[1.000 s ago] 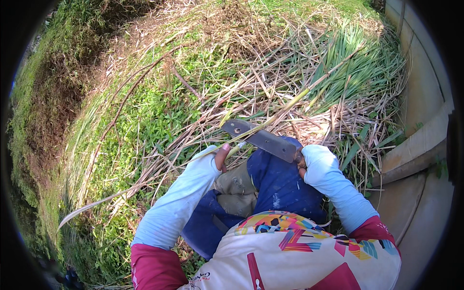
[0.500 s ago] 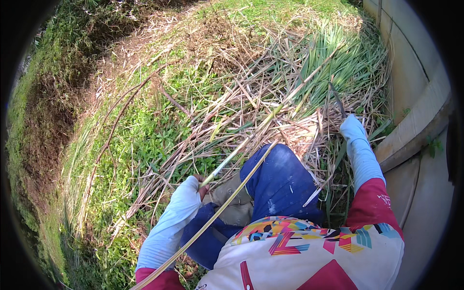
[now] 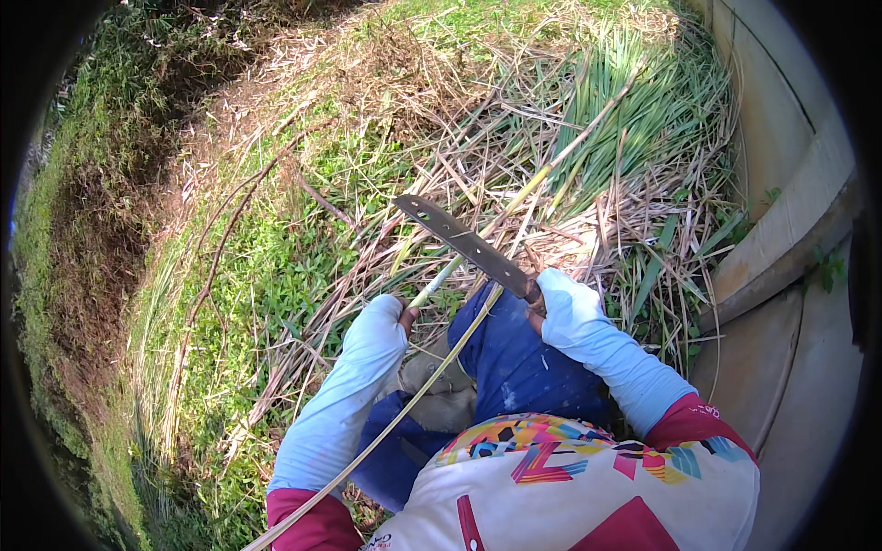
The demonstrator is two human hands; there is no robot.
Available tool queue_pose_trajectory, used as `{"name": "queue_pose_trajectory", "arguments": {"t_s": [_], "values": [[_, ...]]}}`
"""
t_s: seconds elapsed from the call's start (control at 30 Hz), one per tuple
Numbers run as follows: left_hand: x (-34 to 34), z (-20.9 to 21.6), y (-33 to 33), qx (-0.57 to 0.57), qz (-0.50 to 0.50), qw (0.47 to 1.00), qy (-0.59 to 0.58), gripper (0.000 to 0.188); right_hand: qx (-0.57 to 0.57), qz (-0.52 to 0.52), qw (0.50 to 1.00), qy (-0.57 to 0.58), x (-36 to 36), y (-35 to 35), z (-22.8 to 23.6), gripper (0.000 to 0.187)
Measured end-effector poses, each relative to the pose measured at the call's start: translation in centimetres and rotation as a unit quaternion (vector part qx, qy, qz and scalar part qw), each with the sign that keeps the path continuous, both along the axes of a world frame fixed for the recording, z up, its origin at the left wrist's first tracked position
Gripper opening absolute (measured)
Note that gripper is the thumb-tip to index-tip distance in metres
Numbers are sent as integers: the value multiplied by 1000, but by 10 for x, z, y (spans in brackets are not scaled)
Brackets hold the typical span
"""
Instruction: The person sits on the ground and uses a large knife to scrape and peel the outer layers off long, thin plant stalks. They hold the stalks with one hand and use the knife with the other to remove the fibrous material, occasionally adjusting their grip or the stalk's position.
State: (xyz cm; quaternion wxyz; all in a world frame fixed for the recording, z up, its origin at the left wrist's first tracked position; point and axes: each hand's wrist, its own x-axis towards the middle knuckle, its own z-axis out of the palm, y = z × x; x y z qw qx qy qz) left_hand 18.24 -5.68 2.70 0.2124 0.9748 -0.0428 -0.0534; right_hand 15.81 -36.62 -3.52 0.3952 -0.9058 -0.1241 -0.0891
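Observation:
My left hand (image 3: 401,312) is closed round the near end of a long cane stalk (image 3: 516,199), pale green near the hand and yellower farther on. The stalk slants away to the upper right, toward the green leaves. A machete (image 3: 459,241) with a dark, flat blade and several holes is gripped in my right hand (image 3: 542,305). Its blade points to the upper left and crosses over the stalk just beyond my left hand; whether it touches cannot be told. A thin, pale stalk (image 3: 404,409) runs from the lower edge up across my knee, passing below the machete handle.
Cut green leaves (image 3: 634,129) lie in a heap at the upper right, beside dry straw (image 3: 588,216). A pale wall (image 3: 767,101) with a slanting ledge (image 3: 790,243) stands on the right. A brown branch (image 3: 220,239) lies among green weeds on the left.
My right hand has swung the machete left from beside the straw to over the stalk. My left hand, still gripping the stalk, has moved slightly right and away from me.

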Motion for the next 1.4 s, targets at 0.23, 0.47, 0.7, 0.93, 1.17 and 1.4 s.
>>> {"name": "queue_pose_trajectory", "arguments": {"t_s": [0.23, 0.47, 0.7, 0.93, 1.17, 1.4], "values": [[12, -22, -7, -84, -27, 995, -49, 25, -124, 59, 988, 64, 12, 8, -6, 33], [-11, -2, -23, 29, -20, 998, -53, 21, -127, -172, 977, 26, 77, -104, -31, 30], [-1, -17, -34, 10, -50, 994, -97, 20, -91, -14, 996, -3, 14, -34, -25, 38], [-15, -13, -8, 26, -17, 996, -81, 20, -40, -175, 976, 123, 82, -106, -26, 30], [-15, 4, -20, 39, -16, 998, -51, 20, -65, -194, 977, 62, 74, -96, -31, 30], [-5, -16, -41, -296, 3, 953, 64, 26, -55, 51, 997, 31, -6, -26, -5, 41]]}}
